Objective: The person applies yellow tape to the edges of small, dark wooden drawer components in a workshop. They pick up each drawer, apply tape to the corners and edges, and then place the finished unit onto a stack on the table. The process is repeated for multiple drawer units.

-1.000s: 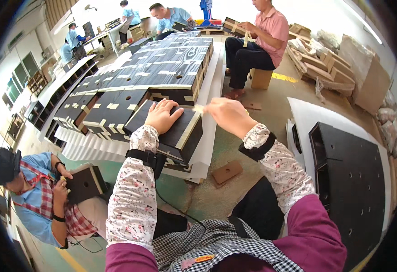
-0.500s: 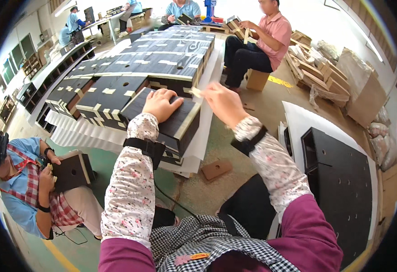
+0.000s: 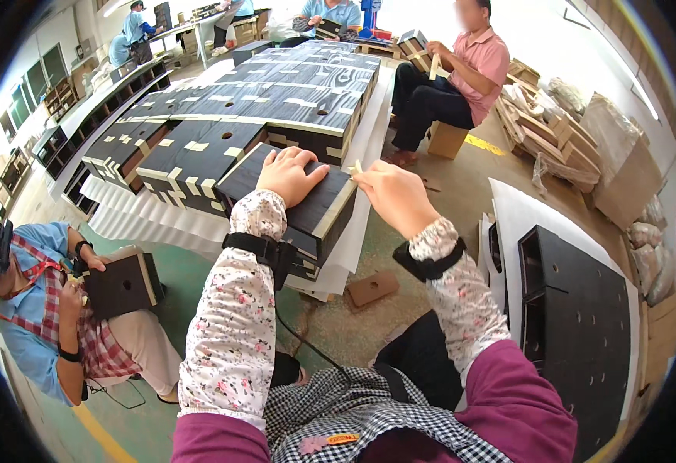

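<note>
My left hand [image 3: 291, 177] lies flat on top of a black wood-grain box [image 3: 318, 212], its fingers spread. A pale strip of tape runs along the right edge of that box. Just past this edge, my right hand [image 3: 396, 197] is closed in a pinch on a short piece of cream tape [image 3: 355, 167]. The tape looks crumpled and stands close to the box's far right corner; whether it touches the box I cannot tell. Left of it sits another black box [image 3: 199, 150] with a round hole and several tape pieces across its edges.
Several taped black boxes [image 3: 299, 73] stand in rows beyond, on white foam sheet [image 3: 137, 220]. A brown board [image 3: 372, 290] lies on the floor. On the right is a large black cabinet [image 3: 585, 309]. Co-workers sit at the left [image 3: 52, 309] and far right [image 3: 469, 73], handling boxes.
My right hand has come down and slightly right, its piece of tape now lower beside the box's corner. My left hand stays flat on the box while the view has shifted a little.
</note>
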A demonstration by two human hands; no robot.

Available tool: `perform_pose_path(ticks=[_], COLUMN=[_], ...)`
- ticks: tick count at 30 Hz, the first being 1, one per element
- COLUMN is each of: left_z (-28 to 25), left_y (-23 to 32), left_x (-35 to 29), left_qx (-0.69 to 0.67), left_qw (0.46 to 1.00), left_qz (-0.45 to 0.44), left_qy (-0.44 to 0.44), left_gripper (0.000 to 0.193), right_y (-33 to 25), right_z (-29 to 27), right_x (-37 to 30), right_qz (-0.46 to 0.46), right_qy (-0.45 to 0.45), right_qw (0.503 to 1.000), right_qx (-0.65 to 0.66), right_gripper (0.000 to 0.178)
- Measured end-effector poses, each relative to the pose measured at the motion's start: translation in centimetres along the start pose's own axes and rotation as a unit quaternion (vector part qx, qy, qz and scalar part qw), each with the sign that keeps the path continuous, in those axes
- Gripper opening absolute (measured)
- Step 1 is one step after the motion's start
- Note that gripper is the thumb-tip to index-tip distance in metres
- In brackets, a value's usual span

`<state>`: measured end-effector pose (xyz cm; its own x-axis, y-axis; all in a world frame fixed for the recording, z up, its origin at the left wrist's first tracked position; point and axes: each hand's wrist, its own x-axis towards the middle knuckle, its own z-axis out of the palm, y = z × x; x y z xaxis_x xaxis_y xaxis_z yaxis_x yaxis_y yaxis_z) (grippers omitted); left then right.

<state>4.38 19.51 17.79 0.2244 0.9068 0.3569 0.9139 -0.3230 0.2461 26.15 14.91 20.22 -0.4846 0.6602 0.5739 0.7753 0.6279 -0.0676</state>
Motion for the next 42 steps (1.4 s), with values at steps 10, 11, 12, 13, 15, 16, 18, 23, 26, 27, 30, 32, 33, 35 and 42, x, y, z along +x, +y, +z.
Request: perform_pose_path(ticks=[10,11,12,13,15,16,18,23,26,27,30,32,33,35,42], left_z=[-0.3,0.0,0.4,0.4,0.3,0.3,0.6,0.5,0.5,0.7,0.5,0.7,1.2,0.9,-2.4], left_y=[0.4,0.3,0.4,0.5,0.2,0.2,-0.1,0.4,0.6,0.9,0.7,0.0,-0.2,-0.6,-0.8], left_x=[-0.2,-0.1,0.1,0.6,0.6,0.8,1.1,1.6,1.2,1.1,1.5,2.0,2.3,2.2,-3.8], left_qx=[-0.041,-0.040,-0.030,-0.019,-0.013,-0.010,0.023,0.037,0.055,0.052,0.061,0.084,0.079,0.071,-0.122], left_qw=[0.999,0.998,0.999,0.999,1.000,1.000,0.997,0.994,0.994,0.996,0.992,0.986,0.986,0.988,0.981], left_qz=[0.027,0.038,0.041,0.034,0.005,-0.012,-0.067,-0.100,-0.090,-0.075,-0.107,-0.147,-0.143,-0.139,0.142], left_qy=[-0.006,-0.001,0.015,-0.010,-0.001,0.008,0.016,0.007,-0.004,0.002,-0.004,0.007,0.016,0.008,-0.044], left_gripper=[0.043,0.043,0.042,0.042,0.042,0.043,0.043,0.041,0.039,0.039,0.040,0.040,0.041,0.039,0.074], right_y=[-2.9,-3.2,-2.6,-2.0,-0.3,0.4,1.3,0.4,-1.5,-1.8,-3.2,-4.8,-3.8,-1.6,2.9], right_z=[-2.5,-2.6,-2.0,-1.4,0.0,0.4,1.1,2.5,1.8,1.5,-0.3,-3.8,-4.2,-3.7,2.0], right_x=[-4.3,-4.7,-5.0,-4.9,-3.6,-3.1,-2.4,-3.7,-5.5,-6.2,-8.6,-10.8,-11.3,-12.1,-6.1], right_qz=[0.085,0.097,0.110,0.110,0.113,0.096,0.065,0.019,0.084,0.097,0.122,0.110,0.168,0.291,0.335], right_qy=[0.039,0.045,0.058,0.068,0.088,0.072,0.028,0.105,0.111,0.119,0.112,0.089,0.108,0.142,0.000], right_qw=[0.993,0.990,0.985,0.982,0.975,0.977,0.984,0.992,0.979,0.972,0.938,0.927,0.894,0.798,0.546], right_qx=[0.074,0.096,0.117,0.134,0.168,0.179,0.161,0.073,0.148,0.180,0.305,0.348,0.401,0.508,0.768], right_gripper=[0.011,0.012,0.015,0.016,0.018,0.021,0.026,0.015,0.013,0.013,0.013,0.016,0.018,0.023,0.066])
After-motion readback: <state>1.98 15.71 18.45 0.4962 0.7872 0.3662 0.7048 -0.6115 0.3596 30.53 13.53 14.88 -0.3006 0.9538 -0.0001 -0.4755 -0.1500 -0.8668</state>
